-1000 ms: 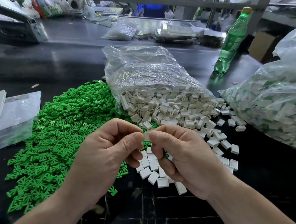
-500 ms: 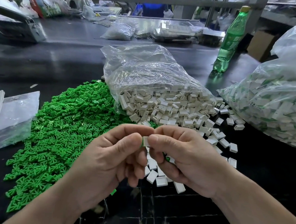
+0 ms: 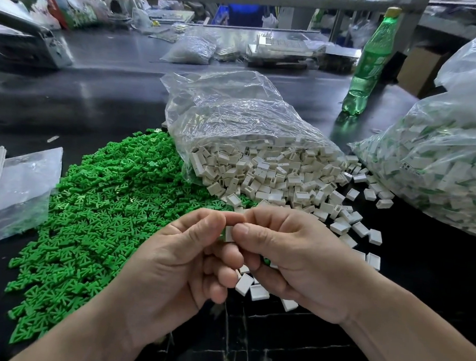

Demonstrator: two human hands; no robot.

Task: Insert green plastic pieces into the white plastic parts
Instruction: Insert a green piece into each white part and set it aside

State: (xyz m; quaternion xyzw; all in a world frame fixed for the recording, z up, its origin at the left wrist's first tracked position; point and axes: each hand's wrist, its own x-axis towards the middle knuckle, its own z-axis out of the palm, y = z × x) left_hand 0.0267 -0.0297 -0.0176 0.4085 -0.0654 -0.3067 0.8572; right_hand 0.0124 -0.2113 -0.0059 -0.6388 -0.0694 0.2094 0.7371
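Observation:
Both hands meet above the dark table. My right hand (image 3: 296, 257) pinches a small white plastic part (image 3: 229, 234) between thumb and forefinger. My left hand (image 3: 174, 263) pinches a green piece (image 3: 222, 234) against the part's left side; only a sliver of green shows. A big heap of green pieces (image 3: 96, 215) lies to the left. White parts spill from an open clear bag (image 3: 243, 130) behind the hands, and loose white parts (image 3: 349, 227) lie scattered to the right and under my hands.
A large clear bag (image 3: 443, 172) of white parts with green in them fills the right side. A green bottle (image 3: 368, 65) stands behind it. Flat plastic bags (image 3: 20, 182) lie at the left edge. More bags and trays sit at the back.
The hands stay pressed together on the white part and have sunk slightly lower in view. A sliver of green now shows at the part's left side.

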